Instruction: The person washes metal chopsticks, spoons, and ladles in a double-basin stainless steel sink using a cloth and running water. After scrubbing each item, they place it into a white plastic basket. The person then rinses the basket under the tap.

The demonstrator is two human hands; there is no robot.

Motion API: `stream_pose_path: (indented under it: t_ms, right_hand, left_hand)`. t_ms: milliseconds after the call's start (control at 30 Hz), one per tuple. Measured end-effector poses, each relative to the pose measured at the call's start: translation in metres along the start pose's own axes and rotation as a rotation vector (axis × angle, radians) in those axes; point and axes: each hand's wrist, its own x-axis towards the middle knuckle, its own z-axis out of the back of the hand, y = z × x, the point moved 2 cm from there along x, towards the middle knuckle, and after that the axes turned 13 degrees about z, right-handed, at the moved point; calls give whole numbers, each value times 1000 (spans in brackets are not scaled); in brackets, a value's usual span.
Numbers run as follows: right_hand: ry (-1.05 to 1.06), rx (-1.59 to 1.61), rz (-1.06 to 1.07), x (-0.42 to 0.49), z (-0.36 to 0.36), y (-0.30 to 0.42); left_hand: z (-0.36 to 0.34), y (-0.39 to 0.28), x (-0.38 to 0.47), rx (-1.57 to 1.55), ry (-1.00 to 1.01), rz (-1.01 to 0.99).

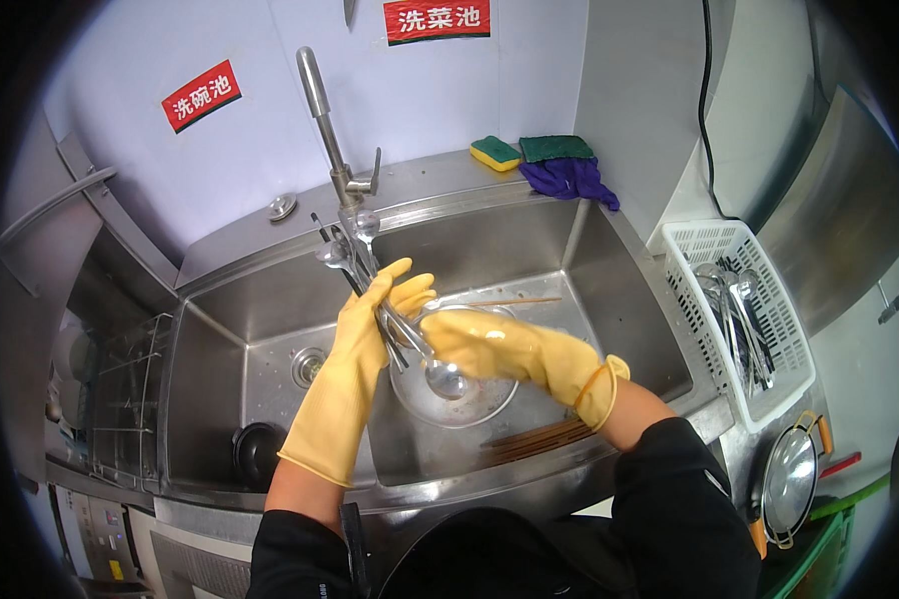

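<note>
My left hand [378, 299], in a yellow rubber glove, is closed around a bundle of metal spoons and dark-handled utensils [359, 251] above the divider of a double steel sink. My right hand [453, 341], gloved the same way and slightly blurred, is at the lower end of the bundle; its fingers are partly hidden, so its grip cannot be told. A spoon bowl [446, 380] shows just below it. Under the hands, a round metal bowl [457, 412] lies in the right basin. Brown chopsticks [543, 442] lie along that basin's front, and another chopstick [524, 301] lies behind the bowl.
A faucet [330, 142] stands behind the sink. Sponge [496, 153], green scouring pad [557, 147] and purple cloth [569, 177] lie on the back ledge. At right are a white basket [783, 329] of utensils and a metal pan [790, 479]. A black bowl [256, 455] sits in the left basin.
</note>
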Motion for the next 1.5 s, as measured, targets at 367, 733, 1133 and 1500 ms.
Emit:
stream_pose_path:
  t_ms: [367,733,1133,1500]
  right_hand:
    - [-114,-222,-348,-17,4,-13]
    - [-440,265,-147,-19,14,-29]
    - [-177,254,817,-110,74,173]
    - [-1141,-447,-311,-284,188,224]
  left_hand:
    - [3,5,-4,2,-108,-56]
    - [-69,59,-11,1769,-179,219]
    - [-134,22,-64,1333,-91,-396]
    - [-62,31,-30,1483,-403,17]
